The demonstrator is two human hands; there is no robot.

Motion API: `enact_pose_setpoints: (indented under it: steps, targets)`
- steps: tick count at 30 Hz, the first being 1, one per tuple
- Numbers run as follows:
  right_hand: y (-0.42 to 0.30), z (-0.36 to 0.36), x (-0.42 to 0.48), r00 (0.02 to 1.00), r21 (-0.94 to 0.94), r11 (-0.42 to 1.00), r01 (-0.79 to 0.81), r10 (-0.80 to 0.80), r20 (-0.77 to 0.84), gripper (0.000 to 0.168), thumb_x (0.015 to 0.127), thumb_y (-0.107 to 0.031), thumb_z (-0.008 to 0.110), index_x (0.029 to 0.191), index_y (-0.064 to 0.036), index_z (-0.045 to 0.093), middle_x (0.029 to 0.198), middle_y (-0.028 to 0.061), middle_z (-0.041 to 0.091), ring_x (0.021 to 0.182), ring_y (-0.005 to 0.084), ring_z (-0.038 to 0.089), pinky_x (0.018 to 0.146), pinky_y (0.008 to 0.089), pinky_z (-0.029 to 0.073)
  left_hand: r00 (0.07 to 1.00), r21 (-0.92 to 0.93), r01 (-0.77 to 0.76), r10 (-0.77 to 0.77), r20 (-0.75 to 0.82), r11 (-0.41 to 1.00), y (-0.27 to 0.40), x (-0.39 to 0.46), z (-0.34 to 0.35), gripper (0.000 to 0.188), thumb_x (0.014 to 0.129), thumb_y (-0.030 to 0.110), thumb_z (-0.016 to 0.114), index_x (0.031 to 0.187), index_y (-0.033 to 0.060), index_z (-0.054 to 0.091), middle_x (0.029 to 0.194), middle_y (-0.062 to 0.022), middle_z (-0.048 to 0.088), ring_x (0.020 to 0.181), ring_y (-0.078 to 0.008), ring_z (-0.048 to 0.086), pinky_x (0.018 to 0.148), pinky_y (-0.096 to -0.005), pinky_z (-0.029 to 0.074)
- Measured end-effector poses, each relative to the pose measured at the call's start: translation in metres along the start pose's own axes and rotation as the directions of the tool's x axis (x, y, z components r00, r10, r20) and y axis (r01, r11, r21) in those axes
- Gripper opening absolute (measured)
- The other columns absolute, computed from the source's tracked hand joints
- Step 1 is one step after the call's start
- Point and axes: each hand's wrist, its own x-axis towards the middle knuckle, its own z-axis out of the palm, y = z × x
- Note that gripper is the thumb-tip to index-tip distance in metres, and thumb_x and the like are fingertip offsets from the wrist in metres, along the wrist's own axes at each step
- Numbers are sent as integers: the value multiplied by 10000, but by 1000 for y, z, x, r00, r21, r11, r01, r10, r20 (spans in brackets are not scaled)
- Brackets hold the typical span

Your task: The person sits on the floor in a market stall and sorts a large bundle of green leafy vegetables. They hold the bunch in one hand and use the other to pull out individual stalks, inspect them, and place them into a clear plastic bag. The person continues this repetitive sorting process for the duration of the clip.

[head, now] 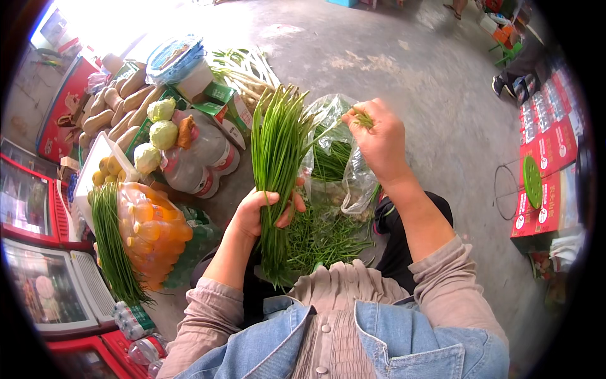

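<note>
My left hand (255,211) grips a thick bunch of green chives (279,147) near its lower half, with the pale-tipped ends up. To the right of the bunch's upper end is my right hand (381,137), raised and closed on a few short green stalk pieces (363,119). Some pale stems stick out of the bunch towards it. Below and between the hands stands an open clear plastic bag (356,187) with more chives (331,161) inside. Loose green leaves and trimmings (326,239) lie heaped nearer my lap, partly hidden by the bunch and my left hand.
Another chive bunch (111,241) rests by wrapped orange drink bottles (151,227) on my left. Beyond are large bottles (199,151), cabbages (164,134), squashes (113,109) and leeks (246,71). Red cartons (544,184) and a green stool (532,182) stand right; a person's leg (523,57) shows behind.
</note>
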Motion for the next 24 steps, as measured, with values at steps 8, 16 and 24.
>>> enact_pose_setpoints:
  steps: [8,16,24]
  targets:
    - [-4,-22,10,759,94,860,-502,386,524,106,855,-42,747,898,12,667,892,21,694,796,87,632,706,273,516,998,-48,-46,43,-53,998,9,-8,-4,765,755,322,684,1371,-69,453,968,-265,656,510,-195,555,497,-306,422]
    - [-10,-13,8,724,343,726,-596,301,621,146,885,-129,761,944,-12,698,903,13,687,849,87,616,776,251,501,998,49,-11,14,-61,999,7,-3,0,755,748,324,701,1356,-60,470,943,-267,658,509,-207,553,489,-320,423]
    - [-20,3,5,864,335,829,-448,304,401,127,886,-114,755,879,-20,669,878,16,658,754,91,585,671,272,461,996,86,76,-71,-52,993,-1,3,6,779,735,321,727,1356,-72,468,917,-265,659,500,-208,550,477,-319,424]
